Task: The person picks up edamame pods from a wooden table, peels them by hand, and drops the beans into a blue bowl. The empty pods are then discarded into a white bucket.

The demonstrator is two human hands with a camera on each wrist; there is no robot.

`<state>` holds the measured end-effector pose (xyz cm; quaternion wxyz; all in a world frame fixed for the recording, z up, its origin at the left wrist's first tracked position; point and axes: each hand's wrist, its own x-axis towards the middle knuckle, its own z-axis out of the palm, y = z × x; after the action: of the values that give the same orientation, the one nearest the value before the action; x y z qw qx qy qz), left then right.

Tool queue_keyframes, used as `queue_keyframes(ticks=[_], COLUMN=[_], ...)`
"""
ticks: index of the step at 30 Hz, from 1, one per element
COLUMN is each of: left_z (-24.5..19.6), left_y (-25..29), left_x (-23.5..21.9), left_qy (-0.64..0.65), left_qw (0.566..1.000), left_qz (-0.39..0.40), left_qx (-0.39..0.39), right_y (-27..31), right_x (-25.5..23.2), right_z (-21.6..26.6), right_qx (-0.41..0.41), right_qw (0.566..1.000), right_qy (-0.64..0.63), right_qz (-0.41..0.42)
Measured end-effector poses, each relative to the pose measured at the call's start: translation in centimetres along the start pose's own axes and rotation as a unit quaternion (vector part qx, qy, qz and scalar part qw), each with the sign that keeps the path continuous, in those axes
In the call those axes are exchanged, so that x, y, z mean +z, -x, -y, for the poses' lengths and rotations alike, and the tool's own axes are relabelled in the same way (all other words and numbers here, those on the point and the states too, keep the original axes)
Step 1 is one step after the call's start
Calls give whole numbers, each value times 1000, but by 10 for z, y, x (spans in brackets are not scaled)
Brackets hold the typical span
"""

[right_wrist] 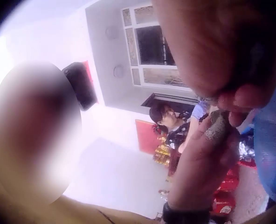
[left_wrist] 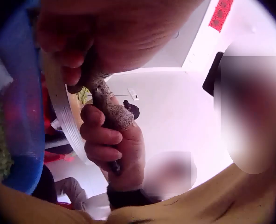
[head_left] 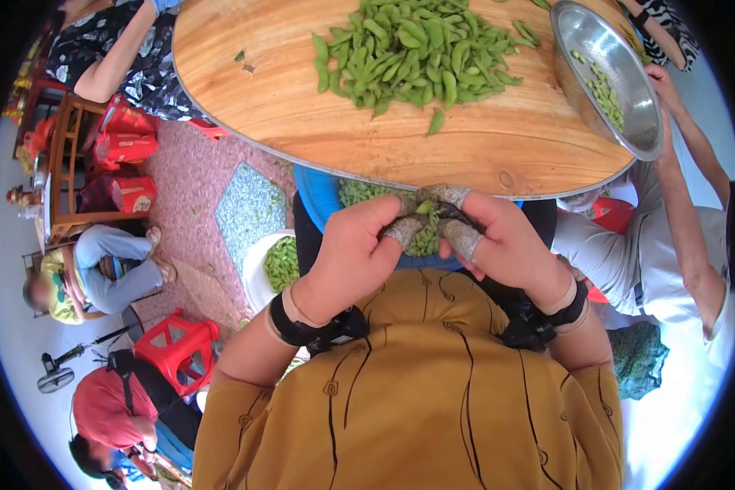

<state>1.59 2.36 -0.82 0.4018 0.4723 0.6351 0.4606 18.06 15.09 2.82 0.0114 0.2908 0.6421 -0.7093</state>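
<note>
Pinching small green bean pod [head_left: 423,209] with left hand [head_left: 349,251] and right hand [head_left: 505,243] together, fingertips in speckled grey cloth wraps [head_left: 464,238], above round blue plastic tub [head_left: 313,194] of loose green beans [head_left: 363,192]; could drop pod through dulled feel from bulky wraps, could shoot beans past rim by squeezing too hard; mind pale wooden tabletop [head_left: 286,106] just ahead, in the way of forward reach; around: heaped green pods [head_left: 420,61] on top, perforated silver metal colander [head_left: 635,86] to the right, round white bucket [head_left: 255,273] left of tub
</note>
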Motion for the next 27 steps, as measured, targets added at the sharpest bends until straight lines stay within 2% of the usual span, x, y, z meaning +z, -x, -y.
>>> queue_keyframes(ticks=[1, 2, 3, 4, 5, 6, 7, 8, 9, 10, 11, 12, 13, 14, 15, 16, 17, 18, 19, 20, 21, 22, 23, 24, 25, 26, 27], left_z=[2, 3, -1, -8, -12, -10, -4, 1, 5, 8, 10, 12, 13, 15, 15, 13, 11, 10, 8, 6, 5, 5, 5, 5, 4, 4, 4], left_y=[-1, -2, -2, -2, -2, -4, -5, -5, -5, -5, -4, -4, -4, -4, -5, -7, -9, -9, -8, -6, -4, -1, 1, 2, 3, 4, 4], left_x=[-2, -2, -1, -1, -1, -3, -6, -7, -6, -4, -4, -5, -8, -9, -9, -9, -9, -8, -7, -7, -6, -6, -6, -7, -7, -7, -6], left_qy=[-99, -195, -195, -62, 73, 73, 306, 519, 521, 558, 594, 596, 617, 635, 636, 584, 526, 527, 385, 231, 232, 73, -88, -88, -213, -332, -333], left_qw=[993, 972, 971, 997, 994, 994, 939, 825, 824, 797, 767, 766, 737, 706, 704, 760, 809, 808, 896, 955, 955, 993, 996, 995, 969, 914, 914], left_qz=[-4, -8, -9, 15, 39, 38, 77, 111, 110, 142, 174, 171, 222, 273, 272, 218, 162, 163, 109, 51, 52, 9, -34, -33, -72, -109, -109], left_qx=[67, 134, 135, 34, -69, -67, -135, -195, -194, -183, -171, -170, -163, -156, -157, -183, -206, -205, -194, -177, -177, -95, -10, -11, 99, 207, 207], right_y=[-2, -5, -6, -6, -5, -5, -4, -2, -1, 0, 1, -1, -7, -15, -19, -15, -9, -6, -9, -10, -10, -10, -11, -11, -11, -10, -10], right_x=[-1, -3, -4, -4, -3, -1, 2, 5, 8, 9, 10, 10, 9, 8, 9, 7, 4, 3, 2, 2, 2, 2, 4, 5, 7, 8, 10], right_z=[-3, -7, -9, -7, -4, -2, 1, 4, 6, 3, -2, -8, -16, -26, -27, -21, -10, -2, -2, -1, 1, 3, 4, 5, 7, 7, 8], right_qx=[0, 21, 42, 41, 49, 57, 58, 49, 41, 43, -23, -89, -86, -227, -358, -356, -181, 1, 36, 36, 68, 100, 101, 110, 120, 120, 114], right_qw=[1000, 998, 994, 994, 988, 980, 980, 974, 966, 966, 974, 976, 976, 973, 927, 927, 983, 999, 996, 996, 991, 983, 983, 983, 984, 984, 984], right_qy=[1, -51, -102, -100, -145, -188, -186, -220, -255, -254, -221, -186, -186, -39, 109, 110, 39, -34, -84, -84, -119, -154, -155, -144, -132, -132, -135], right_qz=[-1, 13, 28, 28, 33, 38, 39, 36, 33, 34, 52, 70, 72, 20, -34, -34, -21, -8, -1, -2, -6, -10, -10, -12, -14, -13, -15])
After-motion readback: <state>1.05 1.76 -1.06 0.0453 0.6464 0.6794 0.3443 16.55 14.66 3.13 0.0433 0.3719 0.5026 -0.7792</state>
